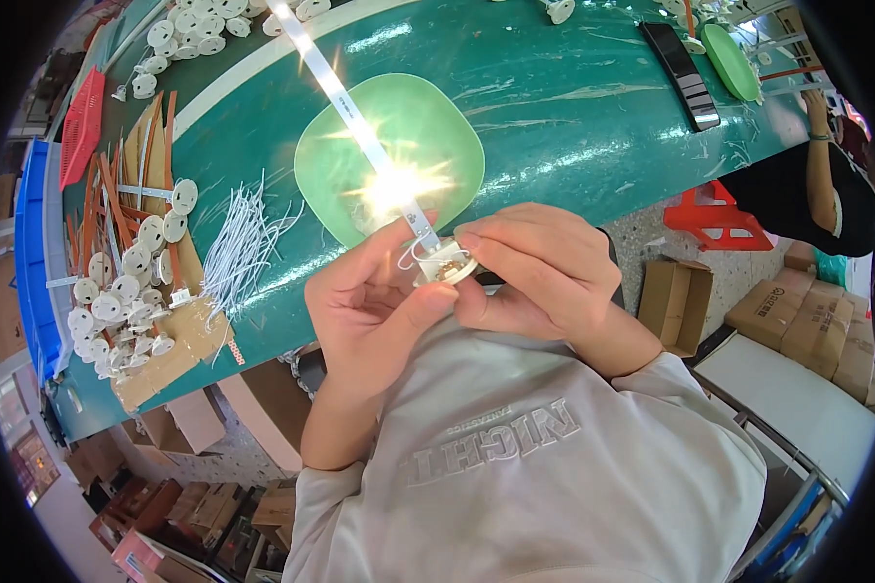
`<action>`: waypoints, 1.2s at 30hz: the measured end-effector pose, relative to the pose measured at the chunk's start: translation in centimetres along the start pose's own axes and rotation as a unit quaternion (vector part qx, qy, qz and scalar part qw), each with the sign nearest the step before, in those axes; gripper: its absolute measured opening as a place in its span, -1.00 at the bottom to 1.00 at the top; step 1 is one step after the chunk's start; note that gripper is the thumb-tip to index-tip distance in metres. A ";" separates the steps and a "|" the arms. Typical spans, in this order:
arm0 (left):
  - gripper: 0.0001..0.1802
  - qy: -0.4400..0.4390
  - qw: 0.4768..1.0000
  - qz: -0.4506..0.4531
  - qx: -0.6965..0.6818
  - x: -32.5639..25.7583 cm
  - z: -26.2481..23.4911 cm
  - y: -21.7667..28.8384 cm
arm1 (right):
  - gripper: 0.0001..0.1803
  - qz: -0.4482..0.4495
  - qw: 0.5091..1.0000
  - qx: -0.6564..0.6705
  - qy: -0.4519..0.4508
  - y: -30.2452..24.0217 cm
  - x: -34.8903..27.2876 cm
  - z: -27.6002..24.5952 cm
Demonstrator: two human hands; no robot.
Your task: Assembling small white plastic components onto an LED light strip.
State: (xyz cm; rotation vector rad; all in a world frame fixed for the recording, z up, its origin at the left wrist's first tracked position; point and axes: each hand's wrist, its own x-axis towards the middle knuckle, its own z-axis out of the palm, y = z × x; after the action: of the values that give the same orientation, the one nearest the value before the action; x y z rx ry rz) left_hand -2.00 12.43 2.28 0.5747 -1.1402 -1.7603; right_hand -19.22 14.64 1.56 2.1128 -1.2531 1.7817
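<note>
So, from the head view, with the clock face centred on what I hold, my left hand (374,306) is closed on a small white fitting (446,263), its thumb pressed along the near side and its forefinger behind. My right hand (546,272) grasps the same piece at its three o'clock edge, pinching the round rim between thumb and fingertips, the other fingers curled in. The fitting sits at the centre of the dial, just above my grey shirt (574,457); a thin white wire (405,258) loops out of its nine o'clock side, and some tan detail inside is too small for me to tell. From it a narrow pale strip (350,115) runs up toward eleven o'clock, passing in front of a light green bowl (442,117) and glaring so brightly halfway that its surface is lost there. The bowl stands on the green table (554,126). Just past nine o'clock lies a loose bundle of white wires (243,238), and farther out at nine a heap of white discs (117,301) rests on flattened cardboard (146,381), near a blue bin (41,257). A red basket (83,128) is at ten, more discs (202,27) toward eleven. Between one and two o'clock a black phone (681,78) lies beside a small green tray (729,63). Past two, beyond the table's edge, are a red stool (715,219) and another person in black (783,189).
</note>
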 end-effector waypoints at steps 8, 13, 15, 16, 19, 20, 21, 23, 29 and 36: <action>-0.45 -0.004 0.995 -0.041 -0.090 -0.2 -0.9 0.0 | -0.72 -0.011 0.997 0.068 -0.038 0.4 0.6 -0.2; -0.44 0.001 0.999 -0.012 -0.045 -0.2 -1.2 -0.2 | -0.67 0.019 0.998 0.041 -0.049 -0.5 0.5 -0.4; -0.43 0.030 0.999 -0.030 -0.010 0.0 -1.6 -0.1 | -0.68 0.066 0.992 0.058 -0.092 -0.1 1.1 -0.5; -0.44 0.052 0.999 -0.003 0.002 0.1 -1.4 0.0 | -0.68 0.069 0.991 0.058 -0.095 0.3 1.2 -0.9; -0.46 0.031 0.999 0.019 0.018 -0.2 -3.0 0.2 | -0.71 0.070 0.983 0.051 -0.163 1.5 0.6 -3.3; -0.48 0.048 0.998 0.034 0.007 -0.1 -2.8 0.3 | -0.71 0.057 0.977 0.032 -0.200 1.8 -0.2 -4.1; -0.48 0.047 0.998 0.033 0.005 -0.1 -3.0 0.2 | -0.72 0.045 0.970 0.015 -0.237 2.0 -1.0 -4.4; -0.48 0.026 1.000 -0.013 0.011 -0.2 -3.7 0.1 | -0.72 0.048 0.966 -0.007 -0.254 1.8 -2.5 -4.6; -0.46 0.003 1.000 -0.027 -0.003 -0.1 -2.7 -0.2 | -0.69 0.017 0.967 -0.052 -0.248 1.8 -4.3 -3.6; -0.41 0.008 1.000 -0.023 0.015 -0.6 -2.6 -0.4 | -0.68 -0.025 0.984 -0.072 -0.164 1.3 -6.6 -2.5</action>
State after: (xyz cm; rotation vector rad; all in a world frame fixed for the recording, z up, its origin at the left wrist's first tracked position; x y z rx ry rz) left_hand 0.05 11.85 0.67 0.6367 -1.1512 -1.7768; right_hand -21.81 18.54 -3.87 2.3960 -1.3382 1.3153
